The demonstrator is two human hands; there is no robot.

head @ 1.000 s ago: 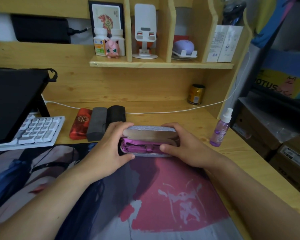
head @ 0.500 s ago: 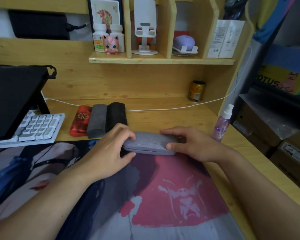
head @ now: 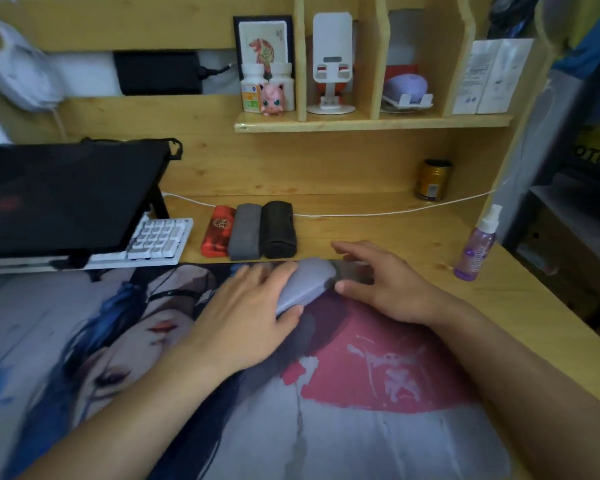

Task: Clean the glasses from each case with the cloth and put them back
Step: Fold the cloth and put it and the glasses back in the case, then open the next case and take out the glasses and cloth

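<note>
The light grey glasses case you are handling is closed and sits at the far edge of the printed desk mat, tilted so that its far end points away to your right. Your left hand grips its near end, fingers curled over the top and thumb tucked under the near side. Your right hand is just right of the case with its fingers spread and relaxed, thumb tip next to the case's far end (whether it actually touches is lost in the blur).

Just beyond the case, on the bare wooden tabletop, three more cases lie side by side: a red one on the left, a dark grey one in the middle and a black one on the right. A white cable runs along the tabletop behind them. Well to the right of the case stands a purple spray bottle, upright. To the left of the row of cases you have a white keyboard, partly under a black laptop stand.
</note>
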